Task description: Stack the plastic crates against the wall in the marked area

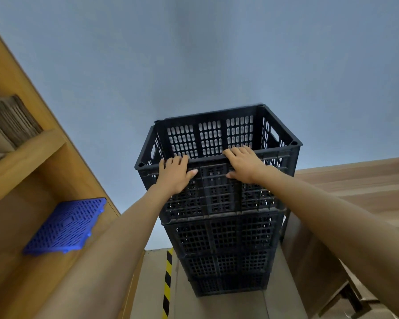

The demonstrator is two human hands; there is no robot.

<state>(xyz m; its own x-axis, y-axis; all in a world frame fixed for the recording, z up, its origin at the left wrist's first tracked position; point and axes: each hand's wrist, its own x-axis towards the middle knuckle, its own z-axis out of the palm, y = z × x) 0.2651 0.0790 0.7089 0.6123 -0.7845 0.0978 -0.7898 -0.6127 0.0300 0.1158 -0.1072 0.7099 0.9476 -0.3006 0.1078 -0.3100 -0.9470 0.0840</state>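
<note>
A tall stack of several black perforated plastic crates (226, 240) stands on the floor against the pale blue wall. The top crate (213, 137) is empty and open upward. My left hand (176, 174) grips its near rim left of centre, fingers hooked over the edge and thumb on the outer face. My right hand (244, 165) grips the same rim right of centre in the same way. A yellow-and-black striped floor line (167, 282) runs just left of the stack's base.
A wooden shelf unit (30, 162) stands close on the left, with a blue plastic grid panel (66, 226) on a lower shelf and folded cardboard (12, 120) above. A wooden table (355, 187) flanks the stack on the right.
</note>
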